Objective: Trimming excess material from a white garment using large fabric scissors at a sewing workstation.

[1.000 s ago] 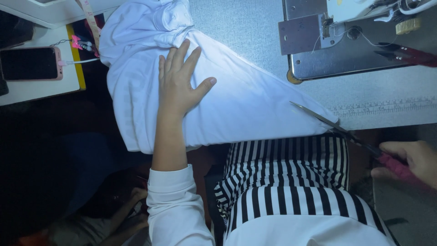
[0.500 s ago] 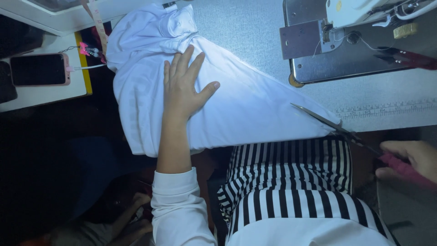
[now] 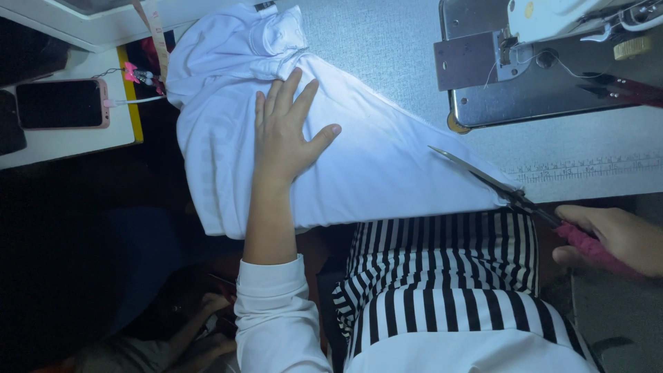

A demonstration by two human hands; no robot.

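Observation:
A white cloth (image 3: pixel 387 166) lies spread over the grey table and hangs off its near edge. My left hand (image 3: pixel 286 131) rests flat on it with fingers spread, pressing the fabric down. My right hand (image 3: pixel 615 238) grips the red handles of a pair of scissors (image 3: pixel 497 186). The scissor blades are parted at the cloth's right-hand tip. My lap shows a black-and-white striped garment (image 3: pixel 442 276) below the table edge.
A sewing machine (image 3: pixel 545 62) with a metal plate stands at the upper right. A printed ruler strip (image 3: pixel 587 169) runs along the table. At the left, a phone in a pink case (image 3: pixel 62 103) lies on a white surface, beside a yellow tape.
My view has shifted a little, so the cloth and hand sit slightly further right and down in the picture. Both hands keep their hold and pose.

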